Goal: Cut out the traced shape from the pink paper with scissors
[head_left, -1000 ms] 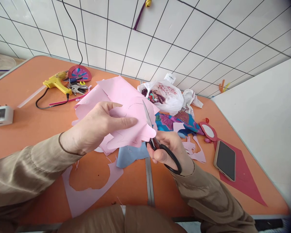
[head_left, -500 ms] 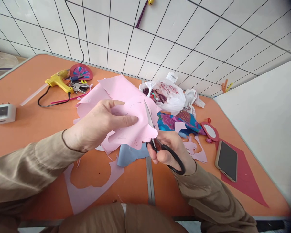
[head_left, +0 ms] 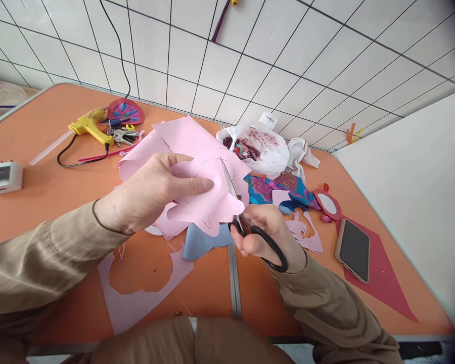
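Has a pink offcut (head_left: pixel 129 311) on the bench (head_left: pixel 41 212), seven o'clock from the pink sheet (head_left: pixel 205 205); grips scissors (head_left: pixel 229 182) in the right hand (head_left: pixel 267 227), with fingers (head_left: pixel 238 242) closed, at four o'clock; pinches the sheet in the left hand (head_left: pixel 149 187) at nine; has a white bag (head_left: pixel 271 154) farther off at two o'clock

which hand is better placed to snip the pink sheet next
Probably the right hand: it holds the scissors, one blade showing over the pink sheet, while the left hand grips that sheet.
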